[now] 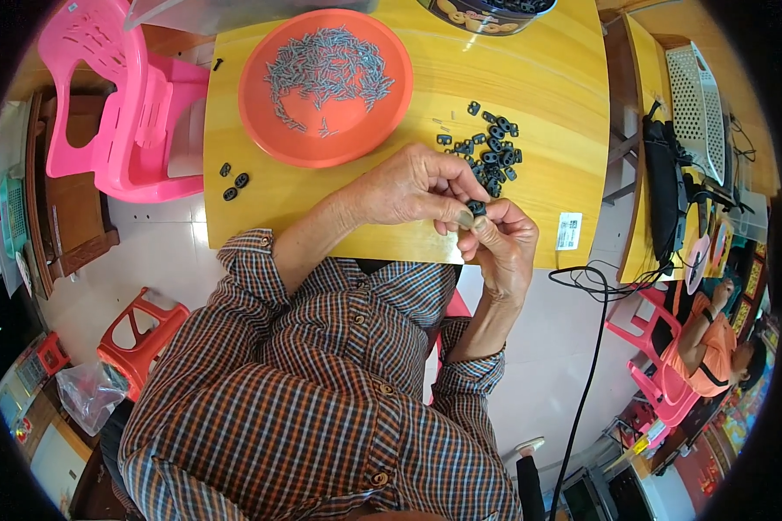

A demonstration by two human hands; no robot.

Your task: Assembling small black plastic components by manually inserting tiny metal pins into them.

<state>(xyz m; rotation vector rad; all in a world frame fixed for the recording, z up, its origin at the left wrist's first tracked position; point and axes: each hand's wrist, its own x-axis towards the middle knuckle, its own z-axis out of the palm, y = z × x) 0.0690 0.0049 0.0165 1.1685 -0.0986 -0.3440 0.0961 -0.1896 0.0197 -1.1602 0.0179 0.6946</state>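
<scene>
A small black plastic piece [475,208] is pinched between the fingertips of both hands, just above the table's near edge. My left hand [413,187] reaches in from the left, its thumb and fingers closed on one side of the piece. On the other side, my right hand [504,239] grips it with thumb and fingers. Beyond them lies a loose heap of similar black plastic pieces [493,156]. An orange-red round dish [321,148] up and to the left holds many small grey metal parts [334,69], too small to name surely.
A few more black pieces [230,193] lie at the table's left side. A patterned tub [487,19] with black pieces stands at the far edge. A white label [569,231] lies near the right corner. A black cable [593,347] hangs right; another person [704,347] sits far right.
</scene>
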